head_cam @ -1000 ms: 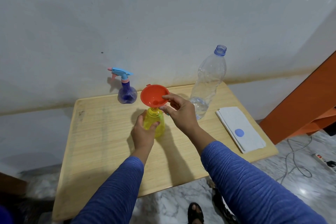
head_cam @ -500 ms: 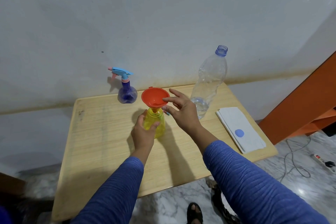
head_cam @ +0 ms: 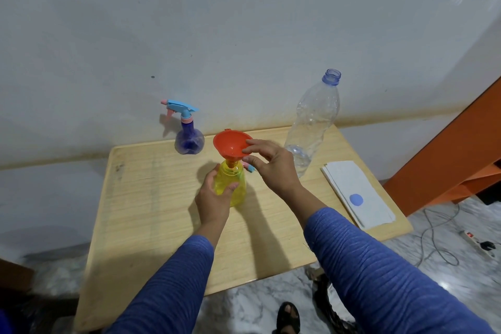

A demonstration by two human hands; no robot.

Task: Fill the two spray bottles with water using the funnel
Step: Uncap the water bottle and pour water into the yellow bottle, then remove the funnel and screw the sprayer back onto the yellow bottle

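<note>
A yellow spray bottle (head_cam: 235,184) without its spray head stands upright mid-table. My left hand (head_cam: 212,199) grips its body from the near left. An orange funnel (head_cam: 230,144) sits with its spout in the bottle's neck. My right hand (head_cam: 271,168) pinches the funnel's right rim between forefinger and thumb. A pink and blue piece (head_cam: 249,168), probably the loose spray head, peeks out under that hand. The purple spray bottle (head_cam: 189,141), its blue head on, stands at the back. A clear uncapped water bottle (head_cam: 311,127) with a little water stands to the right.
The wooden table (head_cam: 151,211) stands against a white wall. Folded white paper (head_cam: 363,209) with a blue cap (head_cam: 356,199) on it lies at the right edge. Orange furniture (head_cam: 461,157) is at right. A power strip (head_cam: 477,241) and cable lie on the marble floor.
The funnel has sunk a little and sits straighter in the yellow bottle's neck. My right hand's fingers spread briefly and are back at the rim. The left hand has kept its grip.
</note>
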